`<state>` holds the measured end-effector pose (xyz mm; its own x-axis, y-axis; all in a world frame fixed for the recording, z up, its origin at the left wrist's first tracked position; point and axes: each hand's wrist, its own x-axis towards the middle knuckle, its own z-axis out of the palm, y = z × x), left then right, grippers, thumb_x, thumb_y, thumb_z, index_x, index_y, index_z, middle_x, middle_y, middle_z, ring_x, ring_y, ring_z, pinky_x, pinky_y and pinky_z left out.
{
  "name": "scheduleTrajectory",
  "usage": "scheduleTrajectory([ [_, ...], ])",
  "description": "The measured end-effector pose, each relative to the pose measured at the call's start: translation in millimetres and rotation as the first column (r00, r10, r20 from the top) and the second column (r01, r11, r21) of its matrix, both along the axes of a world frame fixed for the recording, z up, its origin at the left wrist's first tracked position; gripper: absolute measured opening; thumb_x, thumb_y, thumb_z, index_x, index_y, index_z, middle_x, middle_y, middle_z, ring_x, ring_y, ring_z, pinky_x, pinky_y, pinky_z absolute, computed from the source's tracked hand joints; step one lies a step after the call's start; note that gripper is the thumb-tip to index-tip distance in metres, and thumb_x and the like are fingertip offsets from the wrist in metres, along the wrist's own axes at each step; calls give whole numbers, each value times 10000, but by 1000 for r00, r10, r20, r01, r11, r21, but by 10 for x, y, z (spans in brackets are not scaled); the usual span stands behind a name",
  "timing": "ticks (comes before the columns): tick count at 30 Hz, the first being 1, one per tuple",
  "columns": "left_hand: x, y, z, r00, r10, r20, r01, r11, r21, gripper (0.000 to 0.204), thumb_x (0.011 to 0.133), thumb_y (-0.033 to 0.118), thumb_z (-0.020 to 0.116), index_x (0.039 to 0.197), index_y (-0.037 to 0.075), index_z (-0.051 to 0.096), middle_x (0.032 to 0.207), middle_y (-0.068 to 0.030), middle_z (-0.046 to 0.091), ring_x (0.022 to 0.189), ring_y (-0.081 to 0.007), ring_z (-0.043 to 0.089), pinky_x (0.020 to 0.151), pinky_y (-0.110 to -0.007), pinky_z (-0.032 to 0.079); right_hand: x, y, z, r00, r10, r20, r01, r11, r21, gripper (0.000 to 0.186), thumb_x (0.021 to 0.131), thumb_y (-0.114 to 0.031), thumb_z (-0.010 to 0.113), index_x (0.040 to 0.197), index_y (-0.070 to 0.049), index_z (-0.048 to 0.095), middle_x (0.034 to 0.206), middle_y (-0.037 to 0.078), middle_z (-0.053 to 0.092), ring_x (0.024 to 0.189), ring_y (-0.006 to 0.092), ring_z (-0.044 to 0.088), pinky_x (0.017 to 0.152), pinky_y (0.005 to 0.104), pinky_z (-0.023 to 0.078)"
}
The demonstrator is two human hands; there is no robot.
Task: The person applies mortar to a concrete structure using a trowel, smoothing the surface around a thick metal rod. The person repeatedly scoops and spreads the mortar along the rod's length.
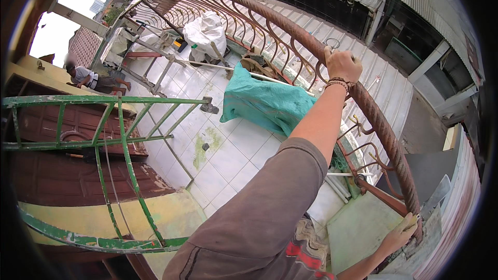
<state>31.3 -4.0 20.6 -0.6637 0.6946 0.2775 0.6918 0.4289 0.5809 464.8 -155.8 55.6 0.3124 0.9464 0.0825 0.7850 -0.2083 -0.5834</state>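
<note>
A twisted rust-brown metal railing [371,105] curves across the right side. My left hand [343,66], with dark bracelets at its wrist, is closed around its top bar. A thin wire-like ring [333,43] shows just beyond that hand; whether I hold it cannot be made out. At lower right, my right hand [398,235] has its fingers bent against the railing's near end, beside a pale ledge. Small details at its fingertips are unclear. Left of my left forearm, a turquoise sack [262,101] lies on the tiles.
A green metal ladder-like frame [122,124] spans the left side. White tiles [228,158] cover the floor. A stuffed white sack [206,31] stands farther back near a grey metal frame [165,70]. At far left sits another person [93,79]. Corrugated roofing [384,80] lies beyond the railing.
</note>
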Motion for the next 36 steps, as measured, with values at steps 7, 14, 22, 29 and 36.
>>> scheduleTrajectory([
  [7, -15, -21, -70, 999, 18, -29, -17, 999, 27, 320, 842, 369, 621, 798, 74, 739, 751, -155, 688, 858, -268, 656, 1116, -432, 236, 162, 675, -290, 999, -18, 29, 14, 991, 133, 463, 980, -383, 566, 1214, 16, 589, 1129, 180, 660, 1045, 302, 639, 883, 383, 487],
  [14, 35, 87, -72, 998, -23, -64, 26, 998, 58, 356, 834, 374, 588, 752, 67, 751, 742, -177, 696, 806, -317, 661, 1082, -400, 285, 172, 965, -373, 988, -131, 88, 113, 976, 187, 429, 941, -415, 603, 1113, -24, 636, 1006, 161, 695, 939, 329, 666, 800, 416, 499],
  [22, -9, 82, -83, 987, 19, -161, -23, 999, -26, 357, 870, 388, 585, 827, 84, 767, 810, -140, 723, 825, -294, 670, 1092, -417, 296, 20, 1132, -356, 977, -210, 29, 194, 944, 267, 393, 904, -410, 634, 994, -28, 660, 796, 165, 693, 749, 349, 676, 689, 441, 507],
  [29, -10, 75, -108, 985, -49, -165, 32, 994, -105, 371, 889, 396, 559, 870, 87, 763, 855, -152, 720, 880, -289, 649, 1072, -412, 316, 10, 1110, -394, 951, -294, 97, 251, 915, 314, 379, 897, -392, 647, 983, -23, 669, 799, 169, 699, 740, 345, 680, 689, 432, 514],
  [36, 18, 28, -27, 986, -98, -138, 89, 994, -70, 357, 887, 372, 556, 879, 79, 760, 852, -173, 706, 888, -285, 646, 1087, -433, 304, -13, 1117, -410, 930, -361, 68, 315, 879, 358, 408, 880, -412, 662, 982, -18, 684, 813, 163, 699, 764, 333, 678, 711, 426, 511],
])
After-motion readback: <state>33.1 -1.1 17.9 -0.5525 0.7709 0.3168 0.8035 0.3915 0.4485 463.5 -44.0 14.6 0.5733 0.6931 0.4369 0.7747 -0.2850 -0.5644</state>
